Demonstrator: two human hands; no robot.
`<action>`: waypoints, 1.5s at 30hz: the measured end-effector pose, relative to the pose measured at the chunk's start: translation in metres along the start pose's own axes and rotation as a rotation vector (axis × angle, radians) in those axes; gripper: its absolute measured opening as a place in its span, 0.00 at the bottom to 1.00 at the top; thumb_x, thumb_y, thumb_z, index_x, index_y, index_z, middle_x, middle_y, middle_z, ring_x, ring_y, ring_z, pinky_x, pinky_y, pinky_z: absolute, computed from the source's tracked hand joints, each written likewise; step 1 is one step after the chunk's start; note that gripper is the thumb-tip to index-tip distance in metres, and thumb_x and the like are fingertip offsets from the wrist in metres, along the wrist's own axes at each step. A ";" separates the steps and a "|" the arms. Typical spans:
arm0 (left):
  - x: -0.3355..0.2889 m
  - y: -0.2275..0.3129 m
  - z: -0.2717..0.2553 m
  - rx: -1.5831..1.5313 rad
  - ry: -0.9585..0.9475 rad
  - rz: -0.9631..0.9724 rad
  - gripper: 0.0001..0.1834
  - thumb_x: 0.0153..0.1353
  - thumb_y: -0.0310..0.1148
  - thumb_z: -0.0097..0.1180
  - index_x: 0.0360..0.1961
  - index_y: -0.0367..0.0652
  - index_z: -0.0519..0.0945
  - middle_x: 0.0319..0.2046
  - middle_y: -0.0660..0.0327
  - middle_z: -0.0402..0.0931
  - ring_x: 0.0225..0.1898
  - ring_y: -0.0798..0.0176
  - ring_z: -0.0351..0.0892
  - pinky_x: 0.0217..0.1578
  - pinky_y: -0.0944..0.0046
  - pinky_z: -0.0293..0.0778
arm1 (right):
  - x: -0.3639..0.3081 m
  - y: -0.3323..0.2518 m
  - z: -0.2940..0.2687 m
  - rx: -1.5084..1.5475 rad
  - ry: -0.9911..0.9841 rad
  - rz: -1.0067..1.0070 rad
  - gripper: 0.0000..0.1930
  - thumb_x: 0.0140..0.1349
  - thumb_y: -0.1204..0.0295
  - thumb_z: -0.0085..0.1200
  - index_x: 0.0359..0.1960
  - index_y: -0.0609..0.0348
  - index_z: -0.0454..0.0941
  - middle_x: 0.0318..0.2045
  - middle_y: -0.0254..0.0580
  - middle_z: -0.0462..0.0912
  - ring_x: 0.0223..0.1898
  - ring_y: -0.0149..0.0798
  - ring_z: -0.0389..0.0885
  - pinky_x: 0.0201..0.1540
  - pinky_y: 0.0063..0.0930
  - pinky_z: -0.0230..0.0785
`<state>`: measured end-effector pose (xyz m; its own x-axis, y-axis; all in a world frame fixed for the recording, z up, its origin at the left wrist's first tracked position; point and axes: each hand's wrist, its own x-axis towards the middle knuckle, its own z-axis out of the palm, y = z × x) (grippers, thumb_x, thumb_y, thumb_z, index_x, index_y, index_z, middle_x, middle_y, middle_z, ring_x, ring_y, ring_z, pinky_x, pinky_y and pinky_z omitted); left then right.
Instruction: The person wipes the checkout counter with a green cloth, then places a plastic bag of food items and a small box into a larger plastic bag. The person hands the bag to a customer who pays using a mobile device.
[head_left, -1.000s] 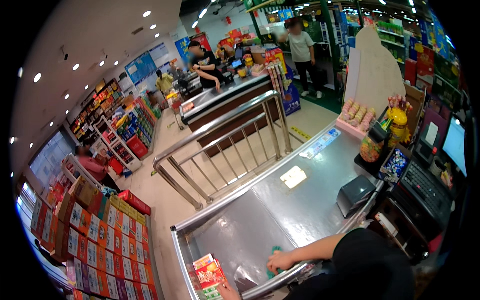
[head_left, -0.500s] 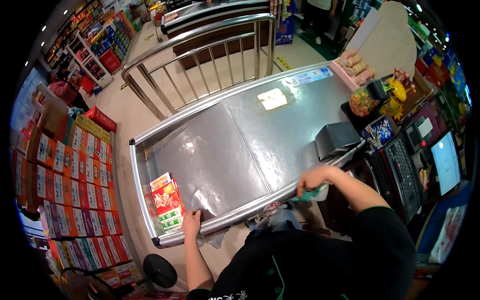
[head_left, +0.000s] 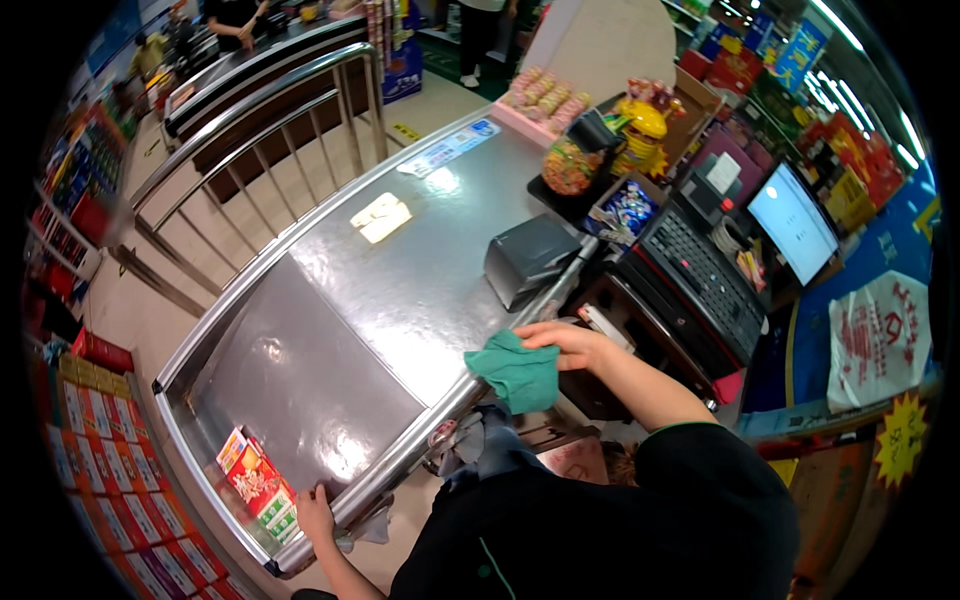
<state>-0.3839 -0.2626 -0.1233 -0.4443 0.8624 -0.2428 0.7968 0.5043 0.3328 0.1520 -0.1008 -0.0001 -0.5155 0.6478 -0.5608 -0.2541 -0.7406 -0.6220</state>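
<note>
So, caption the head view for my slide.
Right hand holds a green cloth at a metal counter; left hand near a red packet.

A shop, by its metal-topped counter (head_left: 310, 370), computer screen (head_left: 795, 222), candy jar (head_left: 570, 170) and stacked boxes (head_left: 110, 450)

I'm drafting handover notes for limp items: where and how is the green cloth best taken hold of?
I'd pinch the free left corner of the green cloth between thumb and finger, coming from the person's left. The right hand's grip covers its upper-right edge, while the thin, creased fabric spreads loose to the left and below, so that corner looks easiest to reach.
</note>
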 end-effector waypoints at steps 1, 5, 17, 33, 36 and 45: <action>0.000 0.002 -0.004 0.010 -0.009 -0.009 0.19 0.59 0.46 0.51 0.34 0.37 0.77 0.37 0.48 0.73 0.38 0.44 0.74 0.39 0.50 0.69 | -0.003 -0.003 0.011 0.044 -0.049 -0.008 0.24 0.62 0.74 0.49 0.60 0.66 0.62 0.55 0.48 0.71 0.54 0.39 0.74 0.57 0.33 0.67; -0.001 -0.003 -0.002 -0.005 -0.009 0.015 0.20 0.60 0.46 0.51 0.33 0.37 0.77 0.36 0.48 0.73 0.38 0.43 0.74 0.39 0.50 0.69 | -0.009 0.009 0.012 0.089 -0.061 -0.121 0.27 0.62 0.73 0.51 0.62 0.65 0.59 0.55 0.45 0.71 0.53 0.40 0.74 0.57 0.35 0.68; -0.015 0.013 -0.009 -0.081 0.030 -0.073 0.20 0.57 0.47 0.53 0.30 0.38 0.79 0.32 0.48 0.78 0.38 0.45 0.77 0.38 0.51 0.72 | -0.067 0.106 -0.066 0.057 0.337 -0.050 0.20 0.54 0.78 0.54 0.52 0.54 0.72 0.42 0.34 0.78 0.40 0.34 0.77 0.45 0.32 0.71; 0.035 0.037 0.032 -0.772 -0.104 -0.089 0.22 0.63 0.44 0.48 0.48 0.35 0.74 0.45 0.48 0.74 0.47 0.51 0.72 0.46 0.55 0.68 | 0.022 0.069 0.009 -1.530 -0.228 -0.002 0.23 0.56 0.61 0.52 0.52 0.57 0.73 0.49 0.50 0.76 0.51 0.50 0.73 0.54 0.39 0.65; 0.024 0.105 0.028 -1.298 -0.240 -0.046 0.18 0.61 0.39 0.51 0.46 0.35 0.75 0.37 0.55 0.78 0.37 0.59 0.78 0.36 0.61 0.74 | 0.026 0.007 0.129 -1.275 -0.270 -0.128 0.28 0.54 0.65 0.57 0.58 0.56 0.67 0.47 0.45 0.77 0.49 0.36 0.73 0.53 0.33 0.65; -0.021 0.199 -0.027 -1.580 -0.677 0.124 0.17 0.61 0.33 0.51 0.48 0.36 0.73 0.37 0.57 0.77 0.37 0.62 0.77 0.37 0.63 0.74 | 0.027 -0.021 0.257 -0.745 -0.527 -0.514 0.33 0.47 0.70 0.62 0.58 0.57 0.66 0.50 0.41 0.73 0.51 0.35 0.70 0.54 0.31 0.64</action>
<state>-0.2273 -0.1793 -0.0276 0.1526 0.9348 -0.3208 -0.5163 0.3522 0.7806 -0.0671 -0.1133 0.1382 -0.8251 0.5614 0.0641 -0.0676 0.0146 -0.9976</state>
